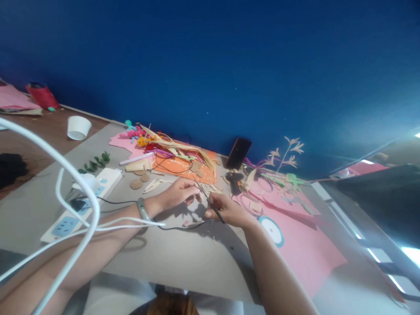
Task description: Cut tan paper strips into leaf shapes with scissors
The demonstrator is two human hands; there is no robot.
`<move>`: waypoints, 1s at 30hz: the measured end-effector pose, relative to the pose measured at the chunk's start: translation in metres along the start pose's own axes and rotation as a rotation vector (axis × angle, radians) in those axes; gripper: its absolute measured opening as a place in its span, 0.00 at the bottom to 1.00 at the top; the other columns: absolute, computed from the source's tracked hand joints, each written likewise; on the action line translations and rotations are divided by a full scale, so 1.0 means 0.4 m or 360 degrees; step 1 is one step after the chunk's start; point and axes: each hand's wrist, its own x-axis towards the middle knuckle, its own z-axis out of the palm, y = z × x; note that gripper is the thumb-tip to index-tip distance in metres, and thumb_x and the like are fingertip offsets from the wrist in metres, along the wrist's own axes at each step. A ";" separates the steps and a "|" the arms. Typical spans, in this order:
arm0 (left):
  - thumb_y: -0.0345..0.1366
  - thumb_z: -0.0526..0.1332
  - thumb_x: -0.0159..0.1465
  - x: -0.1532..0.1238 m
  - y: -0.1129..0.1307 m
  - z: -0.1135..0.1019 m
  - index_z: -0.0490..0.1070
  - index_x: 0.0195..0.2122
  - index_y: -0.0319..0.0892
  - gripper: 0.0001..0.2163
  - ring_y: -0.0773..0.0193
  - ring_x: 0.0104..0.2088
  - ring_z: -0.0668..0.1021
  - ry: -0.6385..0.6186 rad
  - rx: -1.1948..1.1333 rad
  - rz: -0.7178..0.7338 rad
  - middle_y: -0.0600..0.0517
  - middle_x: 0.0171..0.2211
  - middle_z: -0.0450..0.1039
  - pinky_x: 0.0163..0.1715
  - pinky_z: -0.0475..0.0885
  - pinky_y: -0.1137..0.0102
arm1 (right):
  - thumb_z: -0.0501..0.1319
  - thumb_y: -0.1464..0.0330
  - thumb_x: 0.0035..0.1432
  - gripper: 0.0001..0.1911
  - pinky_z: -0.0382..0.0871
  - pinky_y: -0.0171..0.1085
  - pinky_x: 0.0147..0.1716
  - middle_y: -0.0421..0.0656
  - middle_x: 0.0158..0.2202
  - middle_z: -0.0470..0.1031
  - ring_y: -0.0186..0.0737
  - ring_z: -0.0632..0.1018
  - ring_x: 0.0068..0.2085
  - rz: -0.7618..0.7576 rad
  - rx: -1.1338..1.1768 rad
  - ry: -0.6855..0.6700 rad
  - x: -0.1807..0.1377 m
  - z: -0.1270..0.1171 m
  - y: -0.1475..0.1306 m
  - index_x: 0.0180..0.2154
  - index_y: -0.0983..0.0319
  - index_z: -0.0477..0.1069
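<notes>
Head view: scissors (211, 204), white cup (78, 127) apart

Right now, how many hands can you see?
2. The left hand sits near the orange sheet; the right hand holds scissors beside the pink paper.

Both forearms stretched forward, converging; left hand (179, 192) pinched, right hand (226, 211) curled closed; hands nearly touched.

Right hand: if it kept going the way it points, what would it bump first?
Probably the left hand, close in front of it. The right hand points up-left, holding a thin dark tool whose tip nearly reaches the left fingers. Depth is hard to judge.
</notes>
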 end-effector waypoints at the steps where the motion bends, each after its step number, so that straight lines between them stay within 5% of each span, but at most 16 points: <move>1: 0.36 0.57 0.57 0.000 -0.001 0.000 0.72 0.24 0.35 0.10 0.72 0.16 0.65 -0.0008 -0.0017 -0.0006 0.55 0.14 0.65 0.20 0.58 0.75 | 0.68 0.50 0.42 0.27 0.51 0.31 0.21 0.32 0.21 0.56 0.29 0.58 0.23 0.0010 0.0026 -0.0009 0.000 0.000 0.000 0.25 0.60 0.56; 15: 0.36 0.57 0.55 0.003 -0.001 -0.002 0.72 0.21 0.35 0.11 0.73 0.15 0.65 -0.0073 -0.0119 -0.0076 0.54 0.14 0.65 0.18 0.56 0.75 | 0.70 0.51 0.40 0.28 0.50 0.31 0.18 0.32 0.16 0.61 0.28 0.61 0.19 0.0088 0.0046 -0.0008 -0.004 -0.003 -0.007 0.23 0.59 0.54; 30: 0.37 0.58 0.55 0.005 -0.007 0.000 0.72 0.23 0.35 0.11 0.74 0.15 0.66 -0.0096 -0.0158 -0.0080 0.51 0.19 0.70 0.18 0.57 0.74 | 0.68 0.52 0.42 0.25 0.52 0.31 0.20 0.32 0.16 0.61 0.30 0.63 0.20 0.0145 -0.0364 0.0106 -0.008 -0.009 -0.014 0.22 0.60 0.56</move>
